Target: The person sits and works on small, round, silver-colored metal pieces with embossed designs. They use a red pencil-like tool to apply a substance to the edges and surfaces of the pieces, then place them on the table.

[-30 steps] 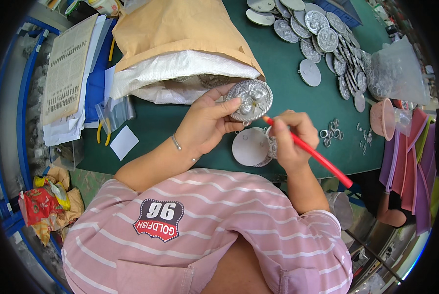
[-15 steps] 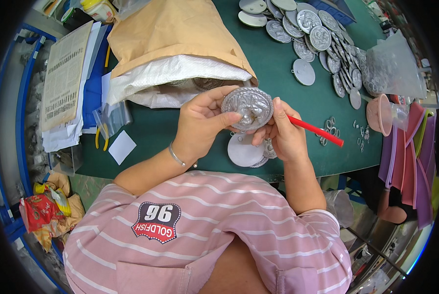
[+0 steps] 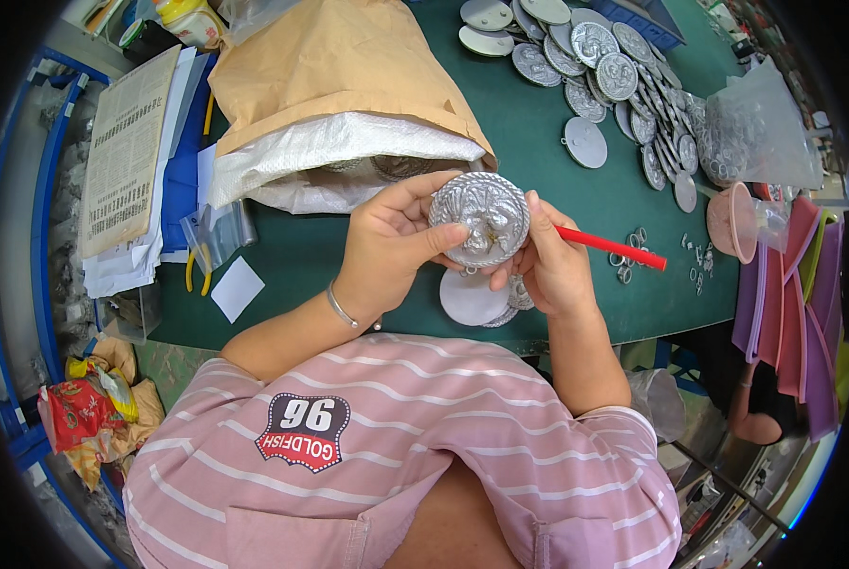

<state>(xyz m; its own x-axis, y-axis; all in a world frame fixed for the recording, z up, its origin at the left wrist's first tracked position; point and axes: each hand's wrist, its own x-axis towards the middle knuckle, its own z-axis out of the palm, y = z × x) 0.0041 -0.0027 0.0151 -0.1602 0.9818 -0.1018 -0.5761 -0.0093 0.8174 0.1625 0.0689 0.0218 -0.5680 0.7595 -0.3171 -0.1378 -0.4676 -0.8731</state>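
Between my two hands is a round silver medallion (image 3: 481,213) with a rope-like rim and a raised relief, its patterned face turned up. My left hand (image 3: 401,228) grips its left side, thumb pressed on the relief. At its right edge my right hand (image 3: 552,251) steadies it with the fingertips and also keeps hold of a red stick-shaped tool (image 3: 614,247) that points out to the right; its tip is hidden in the hand. Just below, a smooth-backed disc (image 3: 472,299) rests on the green table (image 3: 339,313), overlapping other medallions, partly covered by my fingers.
A brown paper sack (image 3: 348,66) with white lining lies open toward me, medallions inside. A large heap of medallions (image 3: 619,76) spreads at the back right. Small metal rings (image 3: 633,256), a pink cup (image 3: 732,223) and a plastic bag (image 3: 766,123) are rightward; papers (image 3: 130,161) stand left.
The medallion has been tilted so that its relief face shows more fully, and a small loop at its lower edge is visible. Both hands keep their hold, nearly in place.
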